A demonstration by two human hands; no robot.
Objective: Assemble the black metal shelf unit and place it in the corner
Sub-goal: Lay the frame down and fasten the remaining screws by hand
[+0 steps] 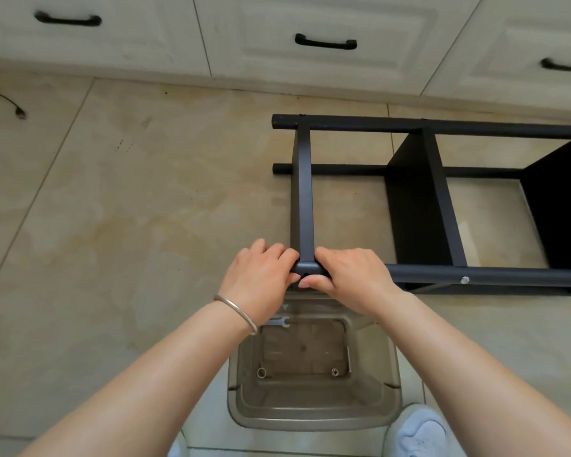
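**Two hands on the end of the shelf**

The black shelf [442, 192] lies on its side on the floor tiles [112, 209]. Both hands hold the near pole [475, 275], right at its end, where a cross bar [305, 192] meets it. The left hand [261, 278] curls round the tip of the pole. The right hand [350, 275] curls round the pole just on the other side of the bar. A small screw hole [305, 276] shows between the two thumbs, and it looks to have no screw in it yet.

The shelf looks hard and stiff, so it should not bend or squash. It is metal, so it is likely a bit heavy, and the smooth paint may slip in the hands. The round poles are the best place to hold.

Most of the shelf stretches away from the hands, to the right and toward the cupboards [310, 34]. Just below the hands sits a see-through tub [314, 413] with a little flat spanner [279, 322] on its rim.
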